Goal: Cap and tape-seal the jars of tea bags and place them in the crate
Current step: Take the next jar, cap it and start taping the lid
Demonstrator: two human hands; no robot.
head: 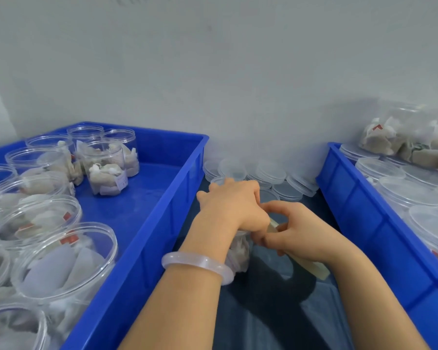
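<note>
Between the two crates my left hand [232, 205] lies over the top of a clear jar of tea bags [239, 252] and grips it; most of the jar is hidden under the hand. My right hand [297, 229] pinches a strip of tan tape [273, 225] at the jar's rim. A tan tape roll edge [314, 267] shows under my right wrist. The blue crate on the left [162, 218] holds several capped jars of tea bags [105, 168].
Loose clear lids [266, 173] are piled against the wall behind my hands. A second blue crate [364, 223] on the right holds several jars with lids and a bag of tea bags [410, 137]. A dark cloth [276, 299] covers the surface between the crates.
</note>
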